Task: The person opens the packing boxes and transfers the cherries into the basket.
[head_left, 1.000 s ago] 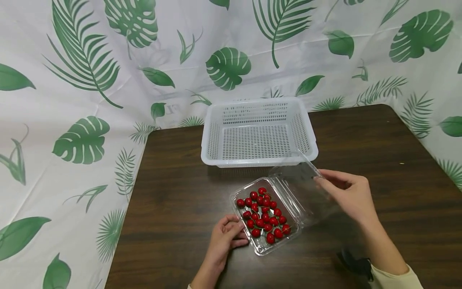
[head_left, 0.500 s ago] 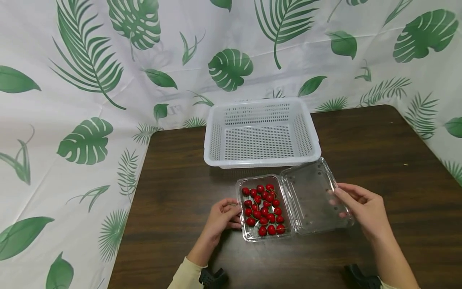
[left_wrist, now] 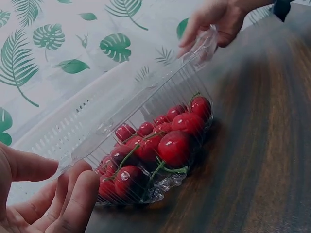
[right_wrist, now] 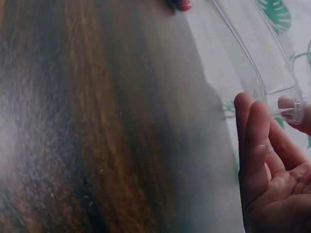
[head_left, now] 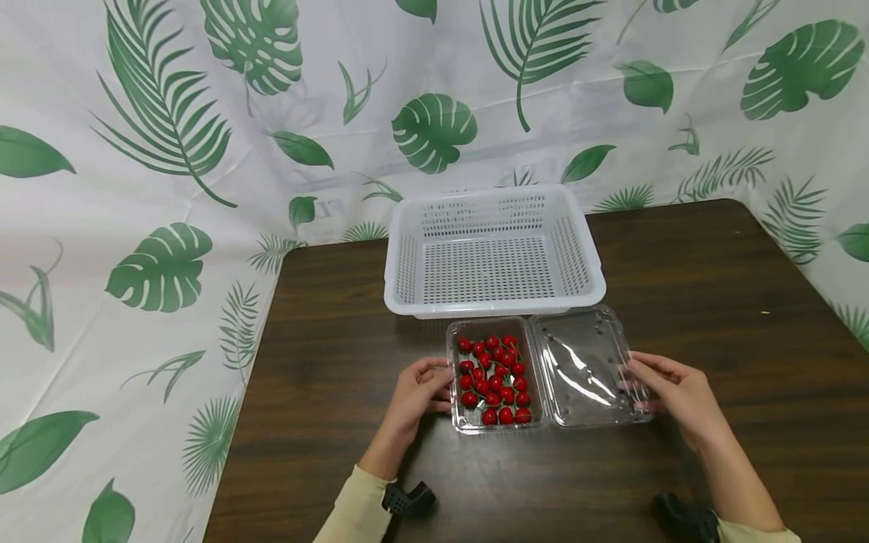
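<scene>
A clear plastic clamshell container (head_left: 456, 418) lies unfolded on the table, its tray half full of red cherries (head_left: 496, 382) with green stems. Its see-through lid (head_left: 589, 369) is folded out flat to the right. At the tray's left side, my left hand (head_left: 419, 392) pinches the rim between thumb and fingers; the left wrist view shows the thumb (left_wrist: 34, 166) on top of that rim. My right hand (head_left: 679, 392) grips the lid's right edge, with fingers visible through the plastic. In the right wrist view, the lid's corner (right_wrist: 291, 112) sits between thumb and fingers.
Just behind the clamshell stands a white perforated plastic basket (head_left: 489, 308), with nothing in it. The dark wood-grain table (head_left: 326, 332) runs back to a white curtain (head_left: 366, 45) printed with green leaves. Black straps (head_left: 407, 499) are on the wrists.
The lid has swung down to the right until flat, held by the right hand. Both hands have turned the clamshell straight and shifted it slightly back toward the basket.
</scene>
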`<state>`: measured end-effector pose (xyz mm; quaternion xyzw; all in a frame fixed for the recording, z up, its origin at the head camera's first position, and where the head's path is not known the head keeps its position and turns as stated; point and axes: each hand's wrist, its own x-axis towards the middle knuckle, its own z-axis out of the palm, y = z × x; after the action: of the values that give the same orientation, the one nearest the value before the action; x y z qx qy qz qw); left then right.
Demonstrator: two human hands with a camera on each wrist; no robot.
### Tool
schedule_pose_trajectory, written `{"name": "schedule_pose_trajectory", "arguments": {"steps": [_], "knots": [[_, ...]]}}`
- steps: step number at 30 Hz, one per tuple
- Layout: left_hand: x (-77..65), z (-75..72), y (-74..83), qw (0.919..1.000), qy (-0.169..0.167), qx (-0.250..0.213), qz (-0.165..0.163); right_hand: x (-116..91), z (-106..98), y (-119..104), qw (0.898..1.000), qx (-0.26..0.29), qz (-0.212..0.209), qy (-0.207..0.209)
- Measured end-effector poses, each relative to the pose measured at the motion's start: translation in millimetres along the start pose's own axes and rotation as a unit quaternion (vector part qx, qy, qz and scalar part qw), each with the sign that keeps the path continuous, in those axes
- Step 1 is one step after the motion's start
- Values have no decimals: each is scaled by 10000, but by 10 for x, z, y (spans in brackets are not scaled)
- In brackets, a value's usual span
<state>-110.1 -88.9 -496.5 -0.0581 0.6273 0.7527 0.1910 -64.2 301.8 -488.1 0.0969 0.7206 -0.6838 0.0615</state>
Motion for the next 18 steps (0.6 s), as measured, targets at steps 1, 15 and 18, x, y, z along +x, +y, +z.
{"name": "schedule_pose_trajectory", "arguments": {"steps": [1, 15, 18], "knots": [[13, -2, -2, 10000, 23, -23, 6, 21, -2, 19, 9999, -98, 72, -32], [43, 2, -40, 9998, 88, -181, -6, 124, 18, 145, 9923, -1233, 125, 0], [41, 12, -45, 9997, 88, -236, 6, 135, 23, 133, 9905, -1369, 84, 66]]}}
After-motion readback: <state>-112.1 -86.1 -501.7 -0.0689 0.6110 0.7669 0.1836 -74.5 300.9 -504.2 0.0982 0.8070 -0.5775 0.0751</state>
